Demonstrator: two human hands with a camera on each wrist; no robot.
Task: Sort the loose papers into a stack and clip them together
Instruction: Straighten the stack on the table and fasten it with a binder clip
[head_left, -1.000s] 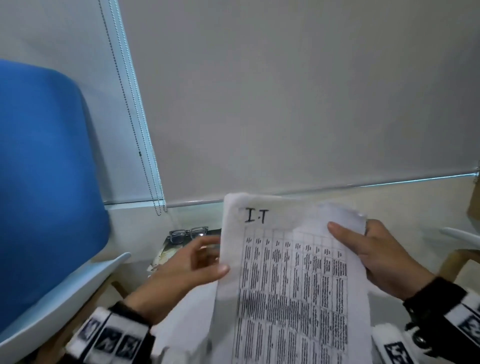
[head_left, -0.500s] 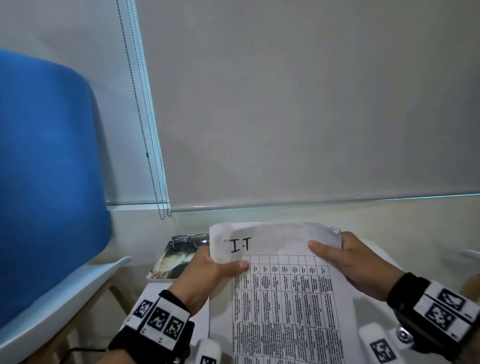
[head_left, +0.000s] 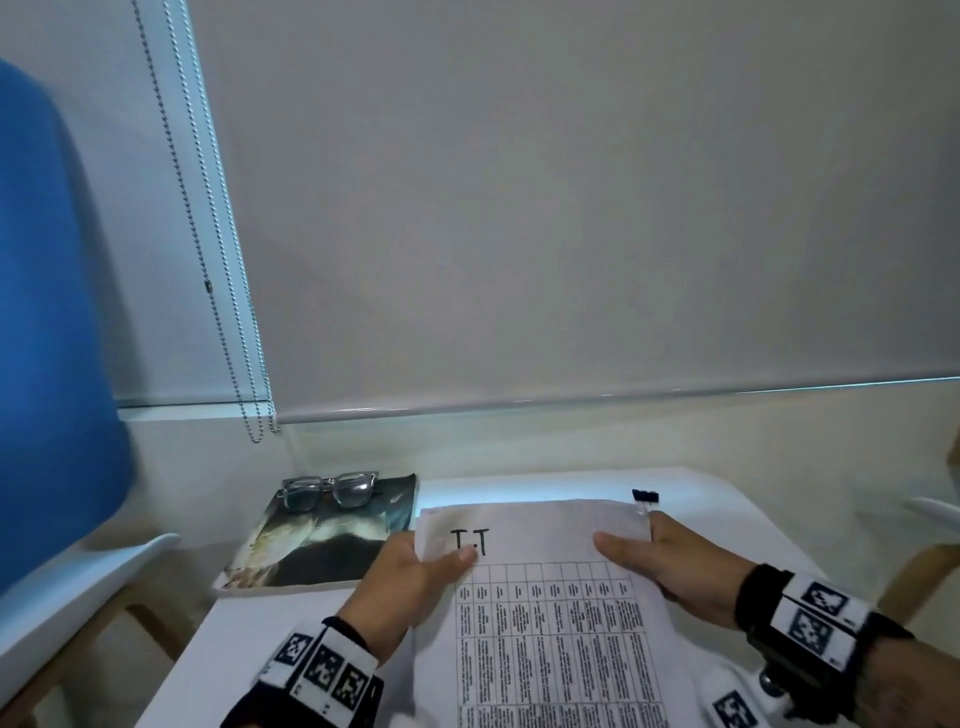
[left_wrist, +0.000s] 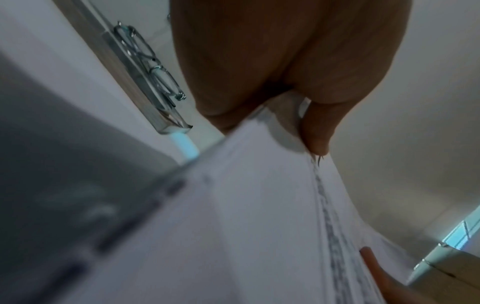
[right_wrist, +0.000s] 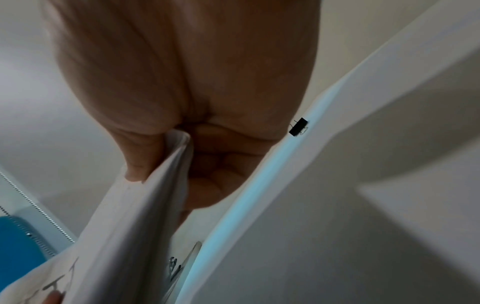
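Note:
A stack of white papers (head_left: 550, 587), its top sheet printed with a table and hand-marked "I.T", is held low over the white table (head_left: 519, 486). My left hand (head_left: 410, 571) pinches the stack's upper left edge, thumb on top. My right hand (head_left: 670, 561) grips the upper right edge, thumb on top and fingers underneath. The left wrist view shows the thumb pressing the papers (left_wrist: 259, 185). In the right wrist view the sheets (right_wrist: 145, 195) sit between thumb and curled fingers. A black binder clip (head_left: 645, 496) lies on the table just beyond my right hand, also visible as the clip (right_wrist: 298, 127).
A book (head_left: 322, 540) with a pair of clear-framed glasses (head_left: 330, 488) on it lies at the table's far left. A blue chair (head_left: 47, 322) stands at the left. A roller blind with a bead chain (head_left: 208, 249) hangs behind the table.
Both hands have lowered the stack toward the table, and my left hand has closed its pinch on the upper left edge. The view has tilted down, showing the binder clip.

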